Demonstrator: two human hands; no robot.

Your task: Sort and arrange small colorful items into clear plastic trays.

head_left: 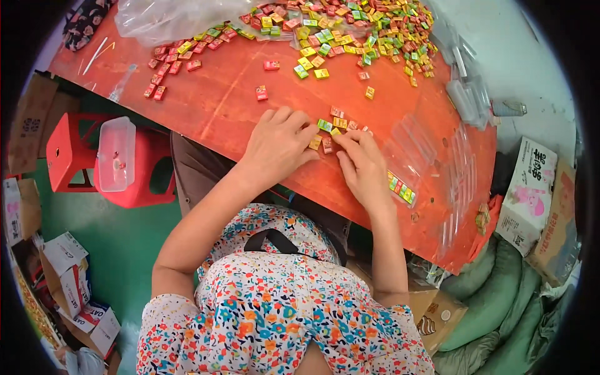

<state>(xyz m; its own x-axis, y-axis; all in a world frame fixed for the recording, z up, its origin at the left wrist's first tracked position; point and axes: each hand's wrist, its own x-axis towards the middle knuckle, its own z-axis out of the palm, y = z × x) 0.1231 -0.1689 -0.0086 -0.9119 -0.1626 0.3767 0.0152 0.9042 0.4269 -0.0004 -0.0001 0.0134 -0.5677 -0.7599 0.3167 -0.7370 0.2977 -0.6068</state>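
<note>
Several tiny coloured boxes lie in a loose cluster on the red table in front of me. My left hand (281, 142) rests at the cluster's left side, fingers bent and thumb apart, with nothing visible in it; its palm side is hidden. From the right, my right hand (364, 164) reaches in with its index fingertip at a small yellow-green box (335, 132), the thumb held apart below. Close by are a green box (325, 125), a yellow-orange box (315, 142) and a red box (327, 145). Beside my right wrist, a row of little boxes (401, 188) sits in a clear narrow sleeve.
A big pile of tiny boxes (387, 31) covers the table's far side, near a clear plastic bag (181, 19). Clear plastic sleeves (459, 187) lie at the right. Red stools (140, 164) with a clear tub (116, 153) stand left; cartons (528, 194) stand right.
</note>
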